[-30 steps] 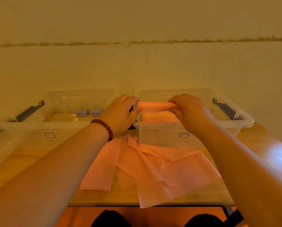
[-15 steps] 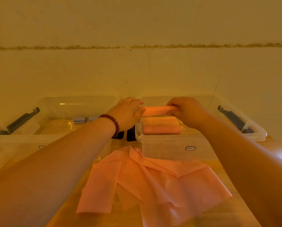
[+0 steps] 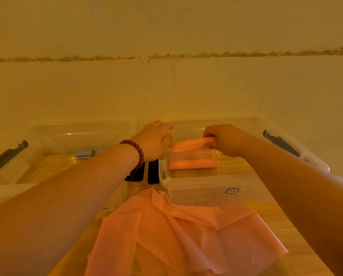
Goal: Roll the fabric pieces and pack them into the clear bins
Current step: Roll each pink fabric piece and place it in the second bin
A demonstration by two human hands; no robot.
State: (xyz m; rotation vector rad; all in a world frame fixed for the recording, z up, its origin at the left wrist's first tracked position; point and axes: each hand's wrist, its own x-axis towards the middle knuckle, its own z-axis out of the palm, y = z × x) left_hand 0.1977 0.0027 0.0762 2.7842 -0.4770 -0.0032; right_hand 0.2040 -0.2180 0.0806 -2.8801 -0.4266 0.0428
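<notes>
Hovering over the right-hand clear plastic bin (image 3: 202, 194), the right hand (image 3: 226, 140) is pinching the right end of a tightly rolled tube of pink fabric (image 3: 188, 144), with its fingers curling round it. It is holding that tube just above two more pink fabric rolls (image 3: 193, 163), which are lying side by side on the bin's floor, towards its left wall.

The left hand (image 3: 154, 140), wearing a dark red bead bracelet (image 3: 135, 148), is hanging loose-fingered at the tube's left end and gripping nothing. Whether it is touching the tube, I cannot tell.

That is where the trouble is looking likely. With only one end firmly pinched, the free end is risking a sag or the outer wrap is risking peeling open on the way down. A soft tube let go unevenly is probably going to land crooked across the two packed rolls instead of lying alongside them.

The left end is also hanging close to the bin's left rim, so it could be catching there.

Nearer, the flat pink fabric sheets (image 3: 186, 236) are lying overlapped and creased on the wooden table (image 3: 272, 216), right under both forearms. A careless pull back could be dragging them towards the near edge.
</notes>
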